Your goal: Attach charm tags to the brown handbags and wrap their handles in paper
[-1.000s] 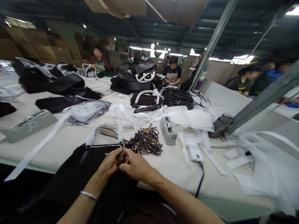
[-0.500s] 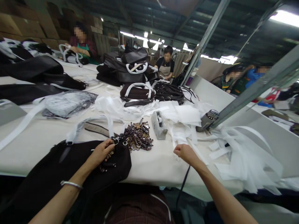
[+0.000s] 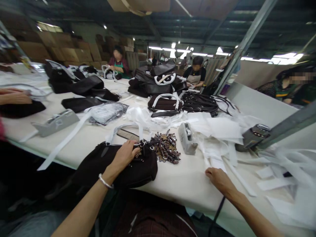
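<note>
A black handbag (image 3: 98, 164) lies on the near part of the table, its wrapped handle (image 3: 124, 126) standing up behind it. My left hand (image 3: 126, 154) is closed over the bag's upper front edge, beside a metal ring. A leopard-patterned charm (image 3: 137, 152) shows at its fingertips, partly covered. To the right, my right hand (image 3: 218, 177) is closed low over the table, just in front of white strips (image 3: 213, 158); whatever its fingers pinch is hidden. Between the hands lies a pile of dark and leopard-patterned charms (image 3: 166, 148) with metal rings.
A grey tape dispenser (image 3: 189, 140) stands behind the gap between my hands. Another dispenser (image 3: 56, 123) is at left, near a co-worker's hands (image 3: 16, 97). Black bags (image 3: 155, 82) are heaped farther back. A dark flask (image 3: 256, 136) stands at right by a metal post.
The view has swung left, so the scene sits farther right and a co-worker's hands appear at the left edge. My left hand remains on the bag and my right hand stays closed near the strips.
</note>
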